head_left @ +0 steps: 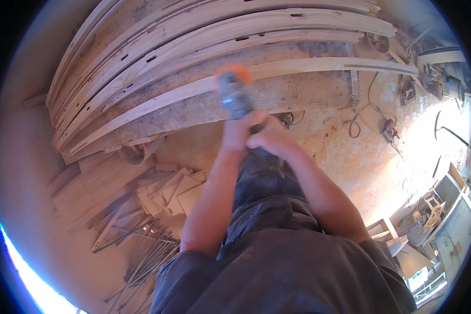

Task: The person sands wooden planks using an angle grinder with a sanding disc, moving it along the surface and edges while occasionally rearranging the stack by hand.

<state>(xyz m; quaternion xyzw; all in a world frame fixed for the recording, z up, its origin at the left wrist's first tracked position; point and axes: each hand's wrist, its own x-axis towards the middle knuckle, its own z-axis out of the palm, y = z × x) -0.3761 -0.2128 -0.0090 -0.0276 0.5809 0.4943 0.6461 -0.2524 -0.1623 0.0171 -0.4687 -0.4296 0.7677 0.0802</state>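
Observation:
Both my hands are wrapped round a grey power tool with an orange disc at its far end, seemingly an angle grinder (232,95), blurred by motion. My left hand (238,133) grips its body from the left side. My right hand (273,137) closes on its near end, just beside the left. The orange disc (244,73) is over the nearest long wooden strip (167,99) on the workbench (293,97); whether it touches the wood I cannot tell. Behind that strip lie several long planks (204,44) with slots cut in them.
Wooden offcuts (178,191) lie piled on the floor at left, with thin metal rods (141,267) nearer me. A cable (355,123) loops over the floor at right, leading to a reddish tool (390,130). A cluttered pale table (450,240) stands at far right.

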